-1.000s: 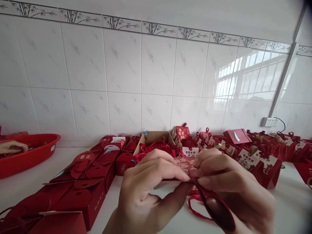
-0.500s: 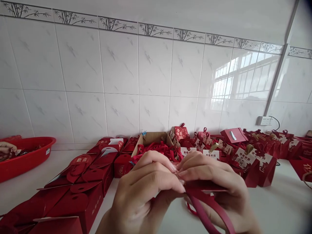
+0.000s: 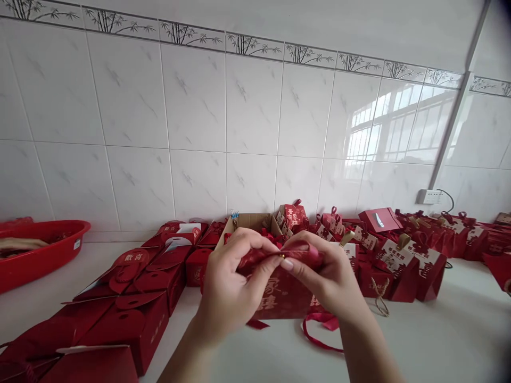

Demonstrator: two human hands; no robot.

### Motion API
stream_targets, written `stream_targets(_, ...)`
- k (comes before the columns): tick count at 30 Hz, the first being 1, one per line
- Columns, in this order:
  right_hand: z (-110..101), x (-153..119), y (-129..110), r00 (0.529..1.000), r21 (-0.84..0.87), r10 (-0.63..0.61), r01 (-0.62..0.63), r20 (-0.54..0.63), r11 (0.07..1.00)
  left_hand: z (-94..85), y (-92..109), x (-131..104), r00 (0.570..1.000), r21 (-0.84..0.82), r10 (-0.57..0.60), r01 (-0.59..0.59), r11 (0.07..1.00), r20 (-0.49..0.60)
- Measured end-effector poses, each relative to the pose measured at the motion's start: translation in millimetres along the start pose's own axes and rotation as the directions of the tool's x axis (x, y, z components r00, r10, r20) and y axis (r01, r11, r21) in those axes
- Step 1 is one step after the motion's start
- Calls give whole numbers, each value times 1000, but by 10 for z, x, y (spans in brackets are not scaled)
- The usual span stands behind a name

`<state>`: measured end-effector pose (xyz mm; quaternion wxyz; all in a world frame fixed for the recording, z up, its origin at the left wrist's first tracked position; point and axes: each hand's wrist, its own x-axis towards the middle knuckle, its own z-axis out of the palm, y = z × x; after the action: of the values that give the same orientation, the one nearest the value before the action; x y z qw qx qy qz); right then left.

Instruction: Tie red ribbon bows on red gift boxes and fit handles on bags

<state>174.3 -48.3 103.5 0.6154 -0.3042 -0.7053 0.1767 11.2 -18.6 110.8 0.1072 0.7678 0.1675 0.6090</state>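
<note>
A red gift box (image 3: 293,298) with pale printed characters stands upright on the white table in front of me. At its top edge, my left hand (image 3: 233,287) is closed, thumb and fingers pinching a dark red ribbon (image 3: 308,252). My right hand (image 3: 325,271) is closed as well, its thumb meeting the left one at the same spot, where a tiny gold-coloured piece (image 3: 282,256) shows. The ribbon curls back over the right fingers. My fingers hide most of the box top. A loose strip of red ribbon (image 3: 315,340) lies beside the right wrist.
Behind my hands is a cardboard box (image 3: 252,219) with red ribbons inside. Flat-topped red boxes (image 3: 123,319) line the left side; bag-shaped red boxes (image 3: 431,271) crowd the right. At far left, another person's hand (image 3: 22,243) is in a red basin (image 3: 72,244).
The box went from tilted close to me to upright on the table. The ribbon loop that hung toward me is now gathered up at its top, and both hands moved farther away.
</note>
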Motion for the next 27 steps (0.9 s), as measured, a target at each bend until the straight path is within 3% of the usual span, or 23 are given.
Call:
stream_targets(3,-45,31,130,962,116,268,-272,52,955,95,-99,12,964,-49,-266,267,962,30)
stream_targets(5,-70,36,194,929,187,363,-371,80,909,134,-132,17,922,-94,-382,386,918,56)
stream_targets(11,-36,70,237,880,446,470,-446,62,776,147,-182,20,843,-320,-520,536,781,141)
stream_targets(13,-29,83,243,873,501,484,-448,66,740,138,-196,26,834,-339,-526,550,763,170)
stream_targets(16,-61,95,263,871,488,480,-465,102,739,106,-191,40,851,-273,-496,525,806,175)
stream_targets(22,-144,107,263,915,250,372,-401,159,881,-23,-115,46,892,-1,-364,378,926,269)
stream_targets(27,-98,122,257,931,61,336,-347,145,936,-105,-134,35,865,166,-376,338,926,334)
